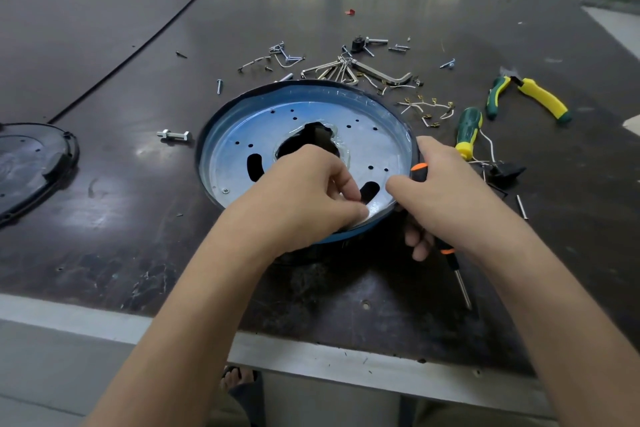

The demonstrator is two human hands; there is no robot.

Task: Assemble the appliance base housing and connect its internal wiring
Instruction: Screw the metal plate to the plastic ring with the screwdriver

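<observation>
A round base housing [242, 107] with a blue rim and a silvery metal plate inside lies on the dark table. The plate has a central opening, curved slots and small holes. My left hand [304, 184] rests on the plate's near edge, fingertips pinched on something small and pale near a slot; I cannot tell what it is. My right hand [446, 191] sits at the housing's right rim and grips an orange-and-black screwdriver [450, 253], shaft pointing toward me.
A black cover plate [31, 163] lies at the left edge. Behind the housing are loose screws [287, 57], hex keys [346, 68] and terminal wires [429, 111]. A large bolt [173, 135], green-yellow screwdriver [467, 132], pliers [530, 95] and black switch [507, 172] lie nearby.
</observation>
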